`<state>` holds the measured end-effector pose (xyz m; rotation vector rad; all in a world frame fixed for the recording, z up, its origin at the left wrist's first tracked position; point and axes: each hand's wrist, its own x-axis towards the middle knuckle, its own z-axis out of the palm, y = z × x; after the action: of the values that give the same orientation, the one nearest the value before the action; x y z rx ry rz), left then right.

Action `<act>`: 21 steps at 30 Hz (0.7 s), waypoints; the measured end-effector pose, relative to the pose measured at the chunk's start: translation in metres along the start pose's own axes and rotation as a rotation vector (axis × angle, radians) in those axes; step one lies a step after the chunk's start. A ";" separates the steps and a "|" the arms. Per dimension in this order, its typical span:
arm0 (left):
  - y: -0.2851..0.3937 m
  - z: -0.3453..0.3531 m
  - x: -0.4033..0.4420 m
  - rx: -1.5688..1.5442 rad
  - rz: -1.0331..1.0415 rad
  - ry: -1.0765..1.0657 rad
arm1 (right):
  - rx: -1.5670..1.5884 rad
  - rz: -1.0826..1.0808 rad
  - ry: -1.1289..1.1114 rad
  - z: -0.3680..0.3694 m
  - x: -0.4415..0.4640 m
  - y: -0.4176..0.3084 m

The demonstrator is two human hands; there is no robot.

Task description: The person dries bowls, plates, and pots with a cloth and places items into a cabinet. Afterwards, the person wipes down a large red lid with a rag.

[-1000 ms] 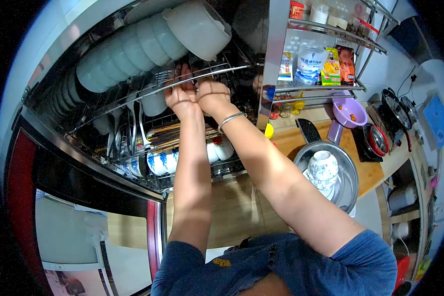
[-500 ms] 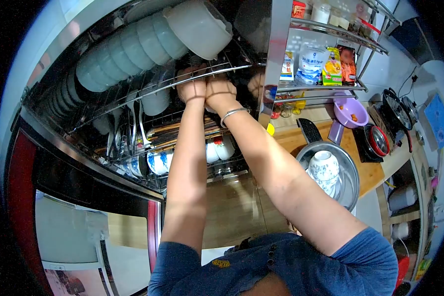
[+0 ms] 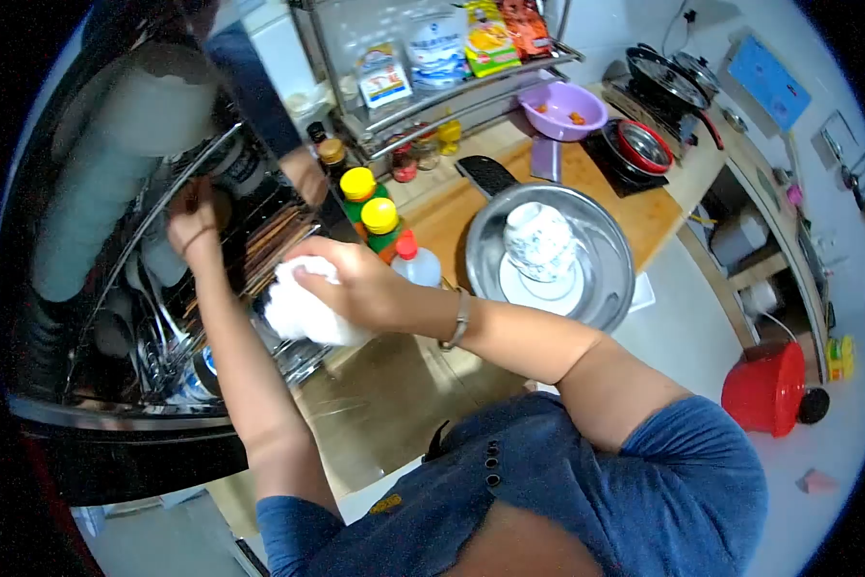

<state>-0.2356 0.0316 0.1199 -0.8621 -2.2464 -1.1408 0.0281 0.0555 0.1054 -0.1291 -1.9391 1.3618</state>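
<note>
My right hand [image 3: 356, 281] is closed on a bunched white cloth [image 3: 305, 306], held in front of the dish cabinet. Inside the cabinet, my left hand [image 3: 197, 219] reaches up by the wire rack [image 3: 163, 212]; its fingers are partly hidden in shadow, and I cannot tell what they touch. Stacked pale bowls [image 3: 96, 183] stand on the upper rack, left of that hand. Chopsticks [image 3: 277, 240] lie on the rack between my hands. Spoons and other metal cutlery [image 3: 158, 317] stand below my left hand.
A steel basin [image 3: 613, 279] on a wooden board [image 3: 432, 216] holds white patterned bowls [image 3: 538, 240]. Near my right hand stand yellow-capped bottles [image 3: 380, 216] and a red-capped bottle [image 3: 415, 262]. Further off are a purple colander [image 3: 586, 120] and a red bucket [image 3: 764, 389].
The view has swung right. My hands, together inside the cabinet before, are now apart: the right has come out with the white cloth, while the left stays at the rack.
</note>
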 end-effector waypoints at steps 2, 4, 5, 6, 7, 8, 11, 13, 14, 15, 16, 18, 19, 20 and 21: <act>0.019 -0.014 -0.020 0.011 -0.018 0.066 | 0.248 0.230 -0.117 -0.025 -0.025 0.000; 0.027 -0.021 -0.042 -0.075 -0.002 0.143 | 0.340 0.389 -0.151 -0.058 -0.051 0.008; 0.033 -0.026 -0.057 -0.117 0.108 0.260 | 0.317 0.423 -0.145 -0.078 -0.063 0.013; 0.041 -0.033 -0.075 -0.158 0.219 0.373 | 0.230 0.494 -0.100 -0.100 -0.073 0.009; 0.056 -0.038 -0.098 -0.239 0.240 0.393 | 0.153 0.577 -0.006 -0.121 -0.084 0.009; 0.064 -0.039 -0.120 -0.274 0.324 0.415 | 0.106 0.564 0.098 -0.143 -0.098 0.019; 0.112 -0.025 -0.196 -0.489 0.441 0.132 | -0.146 0.646 0.392 -0.208 -0.135 0.023; 0.137 0.004 -0.230 -0.504 0.640 -0.127 | -0.267 0.709 0.467 -0.248 -0.167 0.046; 0.147 0.024 -0.251 -0.674 0.527 -0.265 | -0.226 0.742 0.518 -0.259 -0.179 0.054; 0.155 0.048 -0.266 -0.596 0.524 -0.424 | -0.185 0.772 0.570 -0.267 -0.188 0.060; 0.165 0.069 -0.279 -0.514 0.517 -0.581 | -0.161 0.848 0.604 -0.269 -0.194 0.063; 0.193 0.093 -0.296 -0.563 0.487 -0.732 | -0.008 0.951 0.650 -0.280 -0.211 0.087; 0.204 0.107 -0.305 -0.565 0.494 -0.731 | 0.016 0.932 0.629 -0.284 -0.220 0.104; 0.214 0.122 -0.313 -0.525 0.529 -0.745 | 0.069 0.994 0.648 -0.287 -0.224 0.113; 0.223 0.135 -0.321 -0.483 0.564 -0.760 | 0.124 1.056 0.667 -0.287 -0.224 0.119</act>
<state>0.1278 0.1438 -0.0429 -2.2670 -1.9900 -1.2032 0.3284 0.2204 -0.0665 -1.4998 -1.1811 1.7271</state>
